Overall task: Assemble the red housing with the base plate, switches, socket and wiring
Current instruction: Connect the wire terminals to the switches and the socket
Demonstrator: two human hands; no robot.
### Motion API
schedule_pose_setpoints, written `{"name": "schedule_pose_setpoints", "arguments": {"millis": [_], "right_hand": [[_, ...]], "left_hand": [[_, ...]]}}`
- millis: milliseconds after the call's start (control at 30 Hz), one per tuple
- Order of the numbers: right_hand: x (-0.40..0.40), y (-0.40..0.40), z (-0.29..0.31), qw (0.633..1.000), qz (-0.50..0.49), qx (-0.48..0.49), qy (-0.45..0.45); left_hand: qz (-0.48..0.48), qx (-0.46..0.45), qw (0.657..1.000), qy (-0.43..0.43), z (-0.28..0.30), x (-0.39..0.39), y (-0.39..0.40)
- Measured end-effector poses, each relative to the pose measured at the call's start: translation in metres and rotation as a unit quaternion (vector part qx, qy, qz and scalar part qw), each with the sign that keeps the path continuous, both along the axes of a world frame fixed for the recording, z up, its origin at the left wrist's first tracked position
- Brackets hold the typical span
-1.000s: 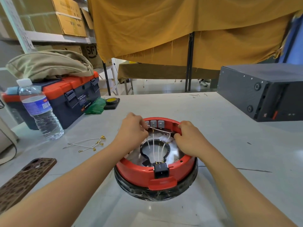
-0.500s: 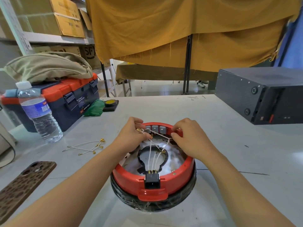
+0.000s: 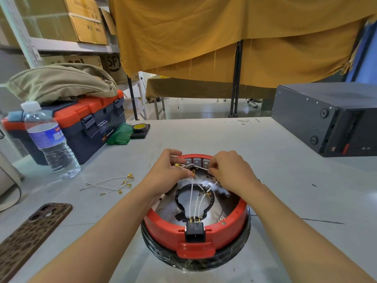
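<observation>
Both hands, left hand (image 3: pixel 169 170) and right hand (image 3: pixel 228 170), now closer together at the switches (image 3: pixel 196 162), pinch a white wire (image 3: pixel 188 166) with its terminal freed: connection imminent, not seated.

We can read "SF" in a black ring on the cardboard box (image 3: pixel 113 65) behind the tan bag, and a small "FS" on its lower corner. The toolbox (image 3: pixel 89 121) carries a dark label whose bottom line reads "WONO BOX", as far as we can tell; the lines above it are too blurred. The water bottle (image 3: pixel 50 139) has a blue label with white characters we cannot make out. Print on the upper shelf carton (image 3: pixel 81 19) is illegible.
</observation>
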State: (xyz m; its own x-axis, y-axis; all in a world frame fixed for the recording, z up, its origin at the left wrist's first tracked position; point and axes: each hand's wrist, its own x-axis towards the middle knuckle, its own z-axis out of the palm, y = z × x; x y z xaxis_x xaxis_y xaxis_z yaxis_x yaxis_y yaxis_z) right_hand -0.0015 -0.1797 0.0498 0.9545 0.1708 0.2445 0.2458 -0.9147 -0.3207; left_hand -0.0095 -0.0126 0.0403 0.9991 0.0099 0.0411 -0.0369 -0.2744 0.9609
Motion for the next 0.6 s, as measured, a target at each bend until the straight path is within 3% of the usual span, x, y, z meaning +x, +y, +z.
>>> {"name": "schedule_pose_setpoints", "arguments": {"millis": [100, 600], "right_hand": [[-0.001, -0.001, -0.002, 1.0, -0.009, 0.0, -0.007], [-0.014, -0.003, 0.002, 0.992, 0.022, -0.117, -0.03]], "left_hand": [[0.035, 0.001, 0.999, -0.004, -0.001, 0.001, 0.001], [0.099, 0.209, 0.97, -0.073, -0.001, 0.002, 0.008]]}}
